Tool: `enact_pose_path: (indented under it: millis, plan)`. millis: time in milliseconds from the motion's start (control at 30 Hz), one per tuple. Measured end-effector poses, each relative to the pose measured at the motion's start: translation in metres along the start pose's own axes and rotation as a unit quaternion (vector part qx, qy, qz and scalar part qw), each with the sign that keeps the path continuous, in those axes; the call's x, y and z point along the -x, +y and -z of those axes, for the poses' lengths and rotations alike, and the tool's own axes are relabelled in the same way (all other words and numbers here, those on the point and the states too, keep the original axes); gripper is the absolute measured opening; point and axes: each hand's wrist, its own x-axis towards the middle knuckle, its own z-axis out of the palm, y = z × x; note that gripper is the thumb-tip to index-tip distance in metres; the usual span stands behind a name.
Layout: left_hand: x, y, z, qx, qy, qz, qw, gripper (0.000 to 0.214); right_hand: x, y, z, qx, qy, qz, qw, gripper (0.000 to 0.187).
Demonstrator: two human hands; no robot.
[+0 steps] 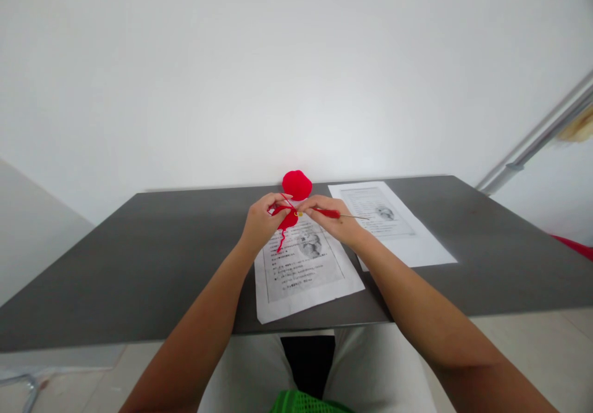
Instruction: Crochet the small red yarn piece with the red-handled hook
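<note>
Between the fingers of my left hand (265, 215) is a small piece of red crochet work (288, 220), pinched, with a strand of yarn running over the fingers. A loose red yarn tail (281, 240) dangles below it. My right hand (331, 212) is closed on a crochet hook (330, 213) with a red handle, its metal shaft pointing out to the right. The hook's tip meets the work, where a small yellow spot (300, 213) shows. Just behind the hands sits a red ball of yarn (297, 184).
Under the hands lies a printed sheet (296, 296) with text and a picture. A second printed sheet (417, 249) is to the right. Both rest on the dark grey table (139, 265), whose back edge meets a white wall (231, 79). A metal pole (546, 138) slants at right.
</note>
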Motion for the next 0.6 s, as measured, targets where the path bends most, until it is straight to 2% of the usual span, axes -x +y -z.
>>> enact_pose_path:
  millis: [233, 600]
  plan:
    - [0.0001, -0.0012, -0.0005, -0.043, 0.016, -0.030, 0.999, 0.017, 0.0019, -0.0024, -0.0021, 0.054, -0.008, 0.034, 0.998, 0.018]
    - [0.0015, 0.0000, -0.0017, -0.054, 0.036, -0.036, 0.997, 0.010, 0.0015, 0.0011, -0.0099, 0.166, -0.020, 0.205, 0.964, 0.021]
